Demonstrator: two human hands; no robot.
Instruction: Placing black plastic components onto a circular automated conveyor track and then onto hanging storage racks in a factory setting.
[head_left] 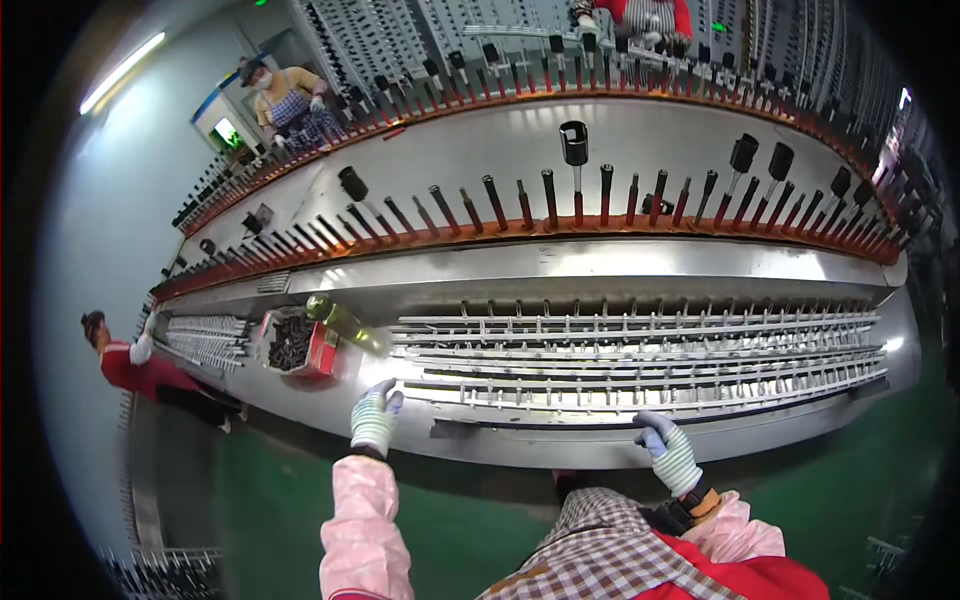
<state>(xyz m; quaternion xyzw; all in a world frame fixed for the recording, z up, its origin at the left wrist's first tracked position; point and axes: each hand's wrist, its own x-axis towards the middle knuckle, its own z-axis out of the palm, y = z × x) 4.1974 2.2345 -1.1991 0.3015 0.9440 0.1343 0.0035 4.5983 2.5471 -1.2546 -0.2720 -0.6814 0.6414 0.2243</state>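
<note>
My left hand, in a striped knit glove with grey fingertips, hovers over the front of the metal table beside the left ends of the racks. Its thumb and fingers are a little apart, with nothing visible between them. At the table's front edge, my right hand wears a matching glove; its fingers are loosely bent and apart, and I see nothing in them. Several long silvery racks with short upright pegs lie side by side in front of me. They run from near my left hand to the table's right end.
A red-edged box of small black parts stands at left, a greenish clear bottle lying against it. More racks lie farther left. Behind the metal table, an orange-edged rail carries upright rods, some black-capped. Three people work around.
</note>
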